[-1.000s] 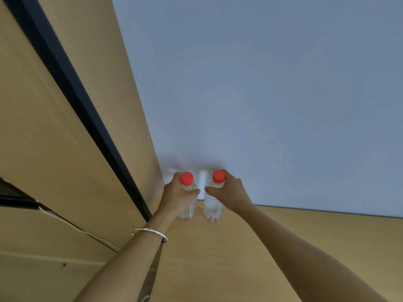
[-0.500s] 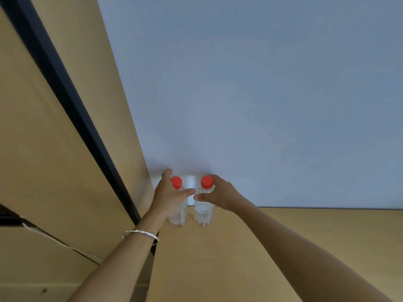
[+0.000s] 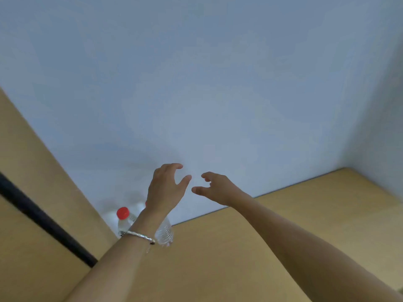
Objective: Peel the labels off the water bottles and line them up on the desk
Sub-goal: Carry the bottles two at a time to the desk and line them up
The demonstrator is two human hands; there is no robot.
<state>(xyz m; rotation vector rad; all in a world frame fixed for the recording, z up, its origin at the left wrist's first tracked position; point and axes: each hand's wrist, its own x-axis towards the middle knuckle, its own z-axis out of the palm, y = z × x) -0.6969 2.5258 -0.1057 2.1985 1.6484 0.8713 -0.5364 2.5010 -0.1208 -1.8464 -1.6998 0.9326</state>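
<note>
The left hand hangs in the air with its fingers loosely spread and bent, thumb out to the side, gripping nothing; the right hand floats just beside it, fingers half curled, thumb pointing toward the left hand, also holding nothing; the two hands are near each other but not touching; a silver bracelet circles the left wrist; behind that wrist two clear ribbed water bottles stand upright at the back left corner of the wooden desk, close to the pale wall; the first bottle shows its red cap; the second bottle is largely hidden by the wrist; a wooden panel with a dark strip rises at the left
</note>
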